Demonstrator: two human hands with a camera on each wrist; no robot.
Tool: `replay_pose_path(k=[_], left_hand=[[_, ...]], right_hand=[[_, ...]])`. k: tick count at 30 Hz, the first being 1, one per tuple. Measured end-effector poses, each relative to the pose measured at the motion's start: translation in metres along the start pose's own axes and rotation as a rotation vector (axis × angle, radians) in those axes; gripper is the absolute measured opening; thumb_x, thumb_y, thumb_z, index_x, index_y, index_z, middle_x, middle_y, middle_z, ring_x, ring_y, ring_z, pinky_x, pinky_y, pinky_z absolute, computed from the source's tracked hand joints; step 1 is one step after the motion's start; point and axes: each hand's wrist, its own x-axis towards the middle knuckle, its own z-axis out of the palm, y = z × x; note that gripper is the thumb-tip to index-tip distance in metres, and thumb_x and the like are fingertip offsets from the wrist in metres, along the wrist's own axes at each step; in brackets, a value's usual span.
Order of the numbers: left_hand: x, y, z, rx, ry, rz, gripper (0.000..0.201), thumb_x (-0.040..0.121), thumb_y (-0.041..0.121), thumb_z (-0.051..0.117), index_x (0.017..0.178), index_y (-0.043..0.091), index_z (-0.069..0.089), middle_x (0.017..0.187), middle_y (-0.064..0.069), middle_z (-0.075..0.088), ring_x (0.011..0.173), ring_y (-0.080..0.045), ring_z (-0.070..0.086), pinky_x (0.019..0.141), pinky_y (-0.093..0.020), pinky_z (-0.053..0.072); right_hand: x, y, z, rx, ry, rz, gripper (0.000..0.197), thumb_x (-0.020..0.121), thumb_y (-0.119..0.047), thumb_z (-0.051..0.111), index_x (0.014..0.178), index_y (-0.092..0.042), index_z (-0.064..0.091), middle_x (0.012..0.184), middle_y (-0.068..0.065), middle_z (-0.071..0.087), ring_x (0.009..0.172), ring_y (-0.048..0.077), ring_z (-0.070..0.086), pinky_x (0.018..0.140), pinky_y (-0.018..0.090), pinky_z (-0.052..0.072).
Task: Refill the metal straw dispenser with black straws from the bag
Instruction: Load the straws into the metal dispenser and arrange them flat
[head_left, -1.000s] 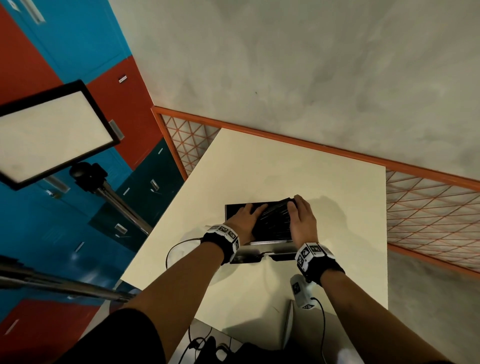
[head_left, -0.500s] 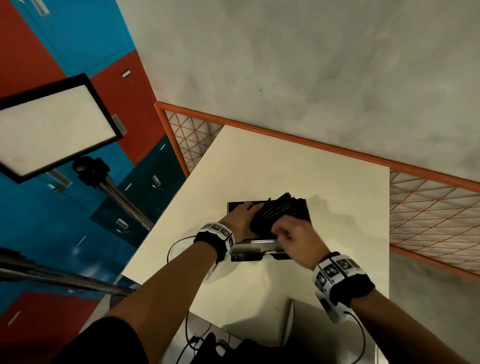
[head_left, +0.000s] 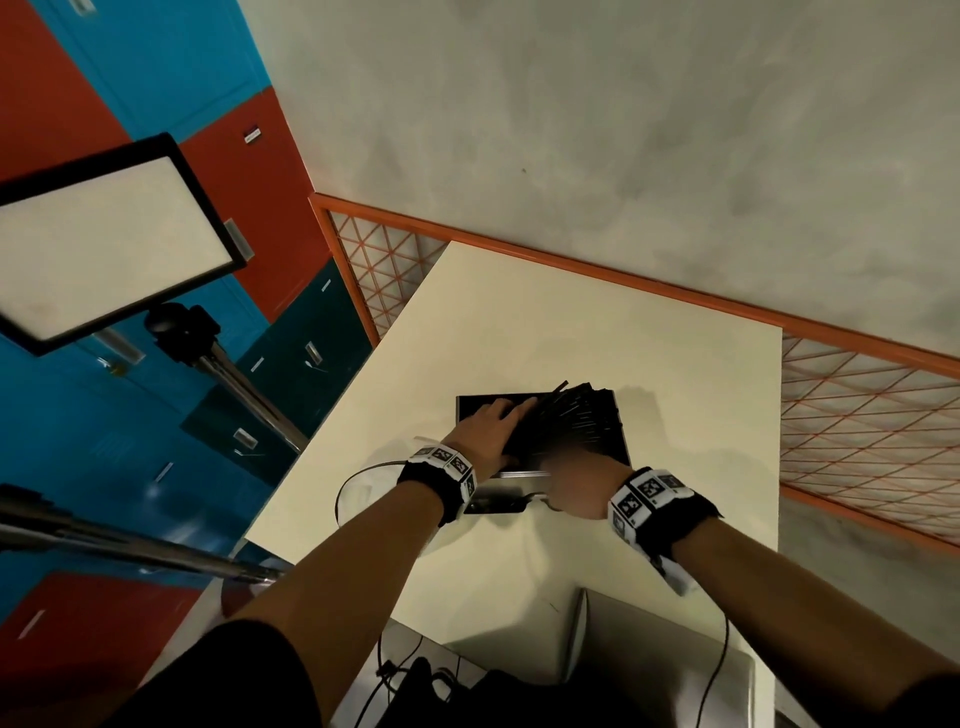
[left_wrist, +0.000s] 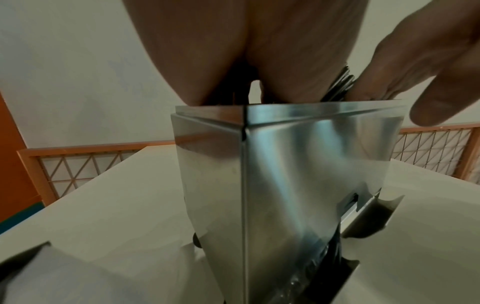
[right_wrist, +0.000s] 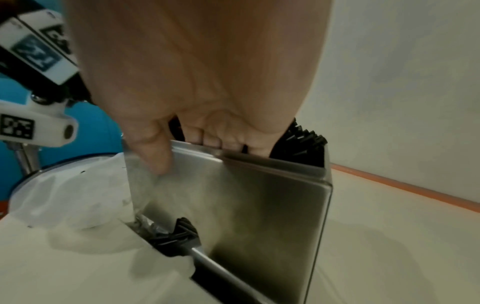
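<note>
The metal straw dispenser (head_left: 519, 474) stands on the cream table (head_left: 571, 322), its top open. A bunch of black straws (head_left: 576, 421) lies fanned across the opening, some ends sticking past the far rim. My left hand (head_left: 491, 428) rests flat on the left part of the straws, fingers straight. My right hand (head_left: 576, 486), blurred, is at the dispenser's near edge. In the right wrist view its thumb (right_wrist: 153, 148) presses the dispenser's (right_wrist: 246, 195) front wall while the fingers curl over the rim beside the straws (right_wrist: 303, 144). A few straws (right_wrist: 179, 232) lie in the bottom tray.
A clear plastic bag (right_wrist: 78, 195) lies on the table left of the dispenser. A light panel (head_left: 104, 244) on a stand and a tripod pole (head_left: 130, 545) stand to the left. An orange mesh railing (head_left: 571, 270) runs behind the table. A grey box (head_left: 649, 665) and cables sit near me.
My right hand came off the top of the straws and drew back to the dispenser's near edge. The straws have fanned out toward the far right. The left hand stayed put.
</note>
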Motion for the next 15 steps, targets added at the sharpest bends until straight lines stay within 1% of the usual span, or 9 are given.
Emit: replay_pose_path(k=[1, 2, 4, 5, 6, 8, 11, 13, 15], left_hand=[[0.000, 0.000, 0.001, -0.001, 0.009, -0.002, 0.103, 0.086, 0.034, 0.075, 0.161, 0.030, 0.006, 0.148, -0.011, 0.037, 0.129, -0.034, 0.044, 0.101, -0.051, 0.048], [0.000, -0.001, 0.001, -0.002, 0.019, -0.005, 0.104, 0.085, 0.034, 0.076, 0.161, 0.030, 0.005, 0.148, -0.010, 0.037, 0.129, -0.034, 0.044, 0.101, -0.051, 0.049], [0.000, 0.000, 0.001, 0.002, 0.021, -0.015, 0.104, 0.085, 0.033, 0.076, 0.161, 0.030, 0.005, 0.148, -0.010, 0.038, 0.129, -0.033, 0.045, 0.101, -0.050, 0.049], [0.001, 0.000, 0.001, 0.007, 0.016, -0.019, 0.105, 0.085, 0.033, 0.076, 0.161, 0.029, 0.005, 0.149, -0.010, 0.037, 0.129, -0.033, 0.045, 0.101, -0.050, 0.049], [0.001, 0.001, 0.001, 0.011, 0.010, -0.022, 0.105, 0.085, 0.034, 0.076, 0.161, 0.029, 0.004, 0.150, -0.011, 0.037, 0.130, -0.033, 0.044, 0.101, -0.050, 0.048], [0.002, 0.001, 0.001, 0.019, 0.006, -0.030, 0.106, 0.084, 0.034, 0.077, 0.161, 0.029, 0.004, 0.150, -0.011, 0.037, 0.130, -0.034, 0.044, 0.101, -0.050, 0.048], [0.003, 0.001, 0.001, 0.027, 0.012, -0.037, 0.106, 0.084, 0.034, 0.077, 0.162, 0.029, 0.004, 0.150, -0.011, 0.037, 0.129, -0.034, 0.046, 0.099, -0.051, 0.049], [0.003, 0.002, 0.002, 0.028, 0.017, -0.041, 0.106, 0.084, 0.035, 0.077, 0.162, 0.029, 0.005, 0.149, -0.011, 0.039, 0.128, -0.034, 0.047, 0.098, -0.051, 0.050], [0.002, 0.002, 0.002, 0.032, 0.021, -0.045, 0.106, 0.084, 0.036, 0.077, 0.161, 0.029, 0.005, 0.148, -0.010, 0.040, 0.127, -0.034, 0.047, 0.097, -0.051, 0.050]], right_hand=[[0.003, 0.001, -0.001, -0.004, -0.027, -0.006, 0.039, 0.094, -0.041, 0.049, 0.116, -0.010, 0.059, 0.111, 0.013, 0.064, 0.102, 0.031, 0.060, 0.079, 0.031, 0.045], [0.006, 0.003, -0.002, -0.007, -0.052, -0.009, 0.046, 0.095, -0.049, 0.045, 0.115, -0.010, 0.060, 0.110, 0.012, 0.065, 0.103, 0.029, 0.060, 0.083, 0.032, 0.044], [0.011, 0.006, -0.002, -0.015, -0.094, -0.007, 0.063, 0.092, -0.065, 0.037, 0.118, -0.012, 0.060, 0.116, 0.008, 0.064, 0.109, 0.026, 0.058, 0.095, 0.038, 0.043], [0.013, 0.008, -0.003, -0.017, -0.109, -0.004, 0.068, 0.090, -0.070, 0.035, 0.121, -0.014, 0.060, 0.120, 0.007, 0.063, 0.112, 0.025, 0.057, 0.099, 0.039, 0.041], [0.015, 0.010, -0.003, -0.018, -0.125, -0.003, 0.071, 0.089, -0.073, 0.034, 0.122, -0.016, 0.060, 0.121, 0.006, 0.063, 0.113, 0.025, 0.056, 0.100, 0.039, 0.040], [0.017, 0.011, -0.005, -0.039, -0.145, -0.014, 0.067, 0.087, -0.073, 0.039, 0.117, -0.018, 0.062, 0.114, 0.004, 0.066, 0.106, 0.023, 0.059, 0.095, 0.037, 0.043], [0.018, 0.013, -0.003, -0.095, -0.108, -0.042, 0.057, 0.081, -0.066, 0.054, 0.113, -0.019, 0.062, 0.104, 0.001, 0.067, 0.095, 0.024, 0.062, 0.084, 0.034, 0.049], [0.020, 0.014, -0.001, -0.102, -0.106, -0.030, 0.052, 0.081, -0.060, 0.057, 0.109, -0.018, 0.063, 0.101, 0.002, 0.067, 0.091, 0.024, 0.062, 0.080, 0.033, 0.049], [0.023, 0.014, 0.000, -0.110, -0.113, -0.008, 0.049, 0.080, -0.059, 0.058, 0.105, -0.017, 0.064, 0.097, 0.002, 0.068, 0.086, 0.024, 0.062, 0.075, 0.032, 0.050]])
